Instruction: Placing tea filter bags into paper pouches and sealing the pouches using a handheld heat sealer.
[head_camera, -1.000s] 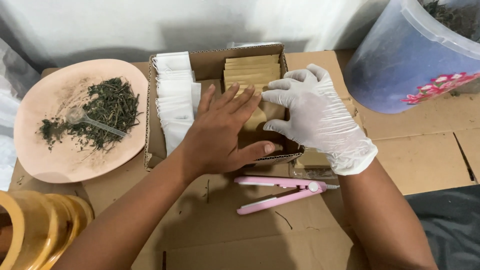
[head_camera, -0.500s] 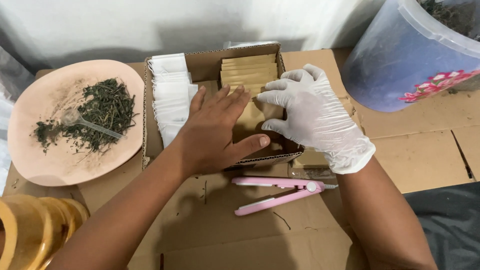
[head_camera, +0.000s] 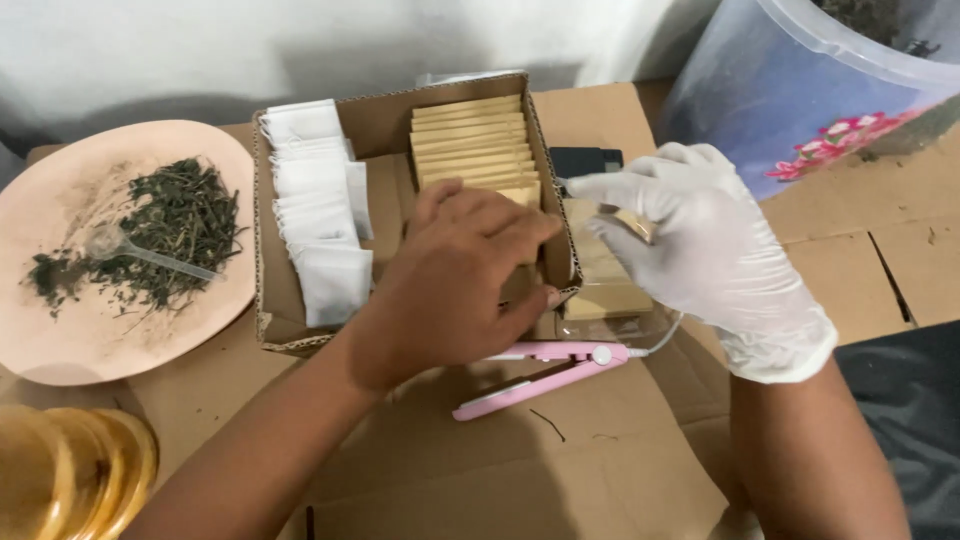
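Cardboard box walls hem in the bare left hand, fingers flat on tan packets. At the box's right edge, gloved right hand pinches one packet.

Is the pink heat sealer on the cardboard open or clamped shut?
Open. The pink sealer lies on the cardboard with its two arms splayed apart at the left end, joined only at the hinge; neither hand touches it.
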